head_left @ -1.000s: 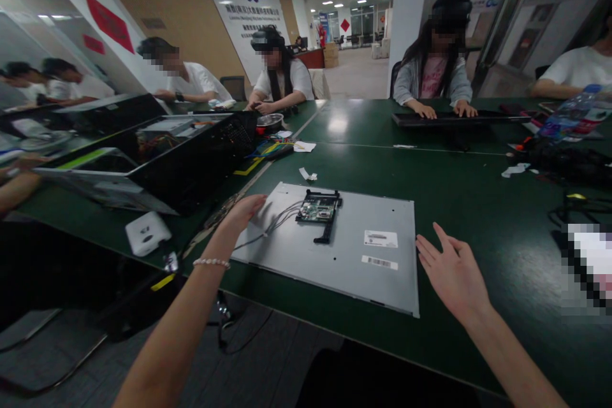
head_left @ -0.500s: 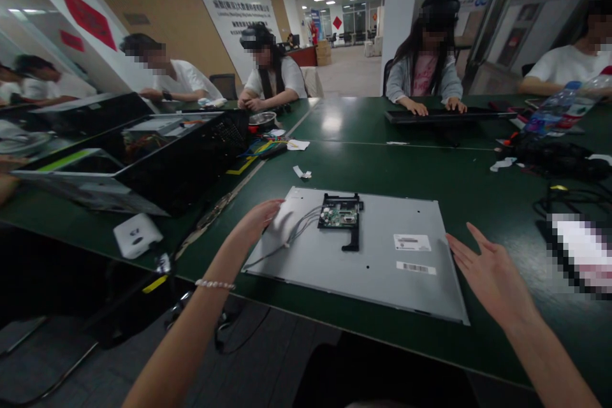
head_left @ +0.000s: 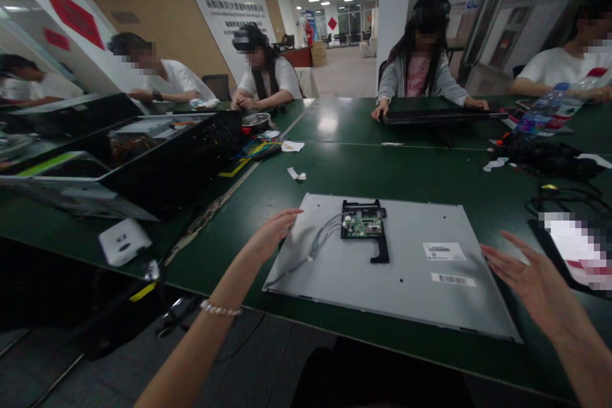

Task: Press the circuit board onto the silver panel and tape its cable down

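A flat grey metal panel [head_left: 354,287] lies on the green table [head_left: 335,166] in front of me. On its upper middle sits a green circuit board [head_left: 362,225] in a black bracket [head_left: 381,250], with thin grey cables [head_left: 318,242] running left. Two white labels [head_left: 444,251] are stuck on the panel's right part. My left hand [head_left: 273,234] is at the panel's upper left edge, fingers stretched out. At the right edge is my right hand [head_left: 528,274], its fingers apart and nothing in its palm.
Left stands an open black computer case [head_left: 176,166], with a white box [head_left: 124,242] near the table edge. Paper scraps [head_left: 296,174] lie behind the panel. Bottles [head_left: 545,108], black cables [head_left: 540,156] and a phone [head_left: 576,248] are at the right. Several people sit around the table.
The panel and both my hands have shifted right in the view, while the surroundings have moved slightly left. The person across has spread their hands along a black object.
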`<state>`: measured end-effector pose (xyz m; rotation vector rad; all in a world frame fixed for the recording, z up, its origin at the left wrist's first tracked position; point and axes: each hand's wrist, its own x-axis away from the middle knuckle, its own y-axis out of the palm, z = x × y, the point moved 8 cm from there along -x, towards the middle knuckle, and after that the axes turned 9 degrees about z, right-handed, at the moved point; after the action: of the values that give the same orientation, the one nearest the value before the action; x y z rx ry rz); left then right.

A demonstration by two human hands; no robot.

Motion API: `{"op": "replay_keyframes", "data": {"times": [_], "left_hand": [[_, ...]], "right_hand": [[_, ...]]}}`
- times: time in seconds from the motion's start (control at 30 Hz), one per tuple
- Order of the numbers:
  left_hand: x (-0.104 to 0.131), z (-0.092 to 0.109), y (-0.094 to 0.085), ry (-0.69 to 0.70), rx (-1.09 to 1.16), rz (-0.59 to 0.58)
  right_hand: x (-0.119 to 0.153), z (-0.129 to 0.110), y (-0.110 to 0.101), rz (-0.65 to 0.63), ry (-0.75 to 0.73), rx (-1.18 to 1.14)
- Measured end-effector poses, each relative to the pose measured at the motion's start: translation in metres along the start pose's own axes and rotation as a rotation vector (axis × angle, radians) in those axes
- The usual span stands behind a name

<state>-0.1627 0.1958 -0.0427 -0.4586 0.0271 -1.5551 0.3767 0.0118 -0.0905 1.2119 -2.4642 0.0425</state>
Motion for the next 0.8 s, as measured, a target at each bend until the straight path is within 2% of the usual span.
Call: {"op": "replay_keyframes", "data": {"times": [0.13,0.37,0.6,0.8], "left_hand": [[0.013,0.006,0.02,-0.003,0.025,-0.017],[0.028,0.012,0.051,0.01,0.1,-0.074],[0.04,0.019,0.072,-0.036,0.155,-0.098],[0.049,0.025,0.086,0.004,0.161,-0.138]], "right_hand": [[-0.011,0.004,-0.025,0.104,0.012,0.045],[-0.003,-0.005,-0.054,0.195,-0.138,0.138],[-0.002,-0.006,-0.08,0.31,-0.132,0.074],[-0.006,-0.004,-0.095,0.361,-0.158,0.15]]}}
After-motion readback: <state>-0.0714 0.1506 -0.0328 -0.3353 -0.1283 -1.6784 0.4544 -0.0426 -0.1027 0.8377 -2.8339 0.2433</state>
